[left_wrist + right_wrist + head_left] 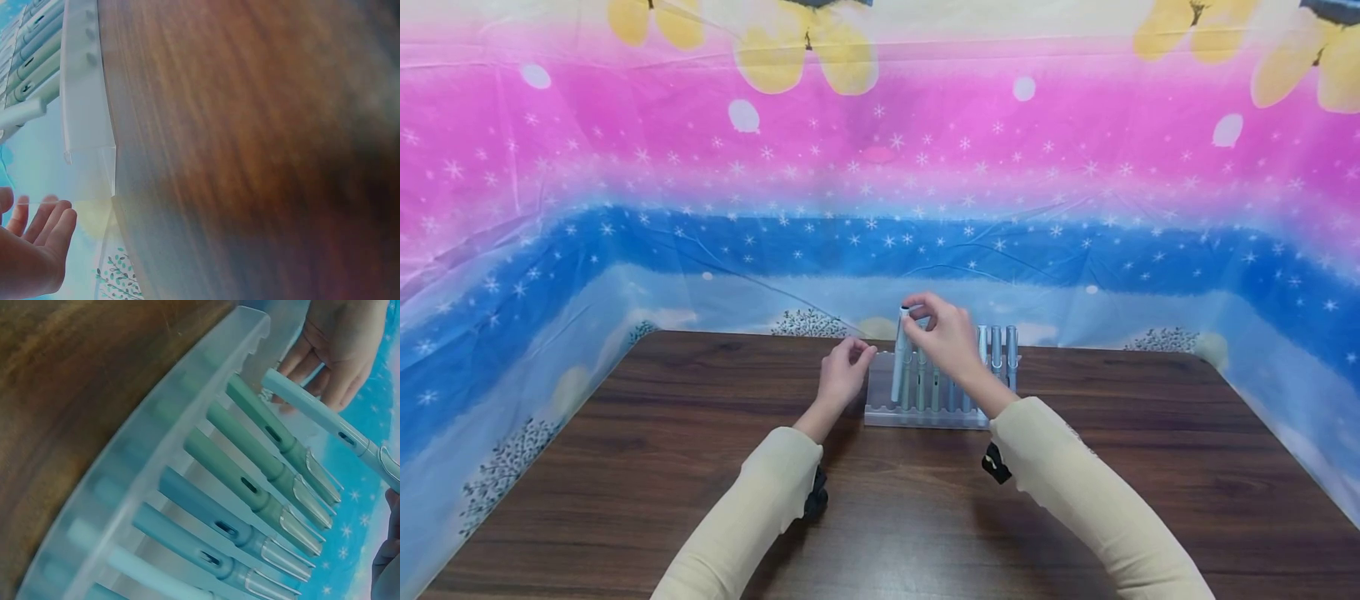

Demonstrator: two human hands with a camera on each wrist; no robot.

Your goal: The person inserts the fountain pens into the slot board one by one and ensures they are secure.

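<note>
My right hand [953, 340] pinches a pale blue fountain pen [898, 362] by its capped upper end. The pen is nearly upright at the left part of a clear plastic pen stand [925, 419]; in the right wrist view its lower end [274, 380] is raised off the notched front ledge. My left hand [842, 372] holds the stand's left side edge between thumb and fingers, as the left wrist view also shows. Several capped pens lean in a row in the stand, among them green pens [222, 465] and blue pens [200, 494], clips facing outward.
The stand is near the far edge of a dark wood table [700, 392]. Behind the table hangs a pink and blue cloth [880, 242] with snowflakes and butterflies. Black straps [996, 463] show under the sleeves.
</note>
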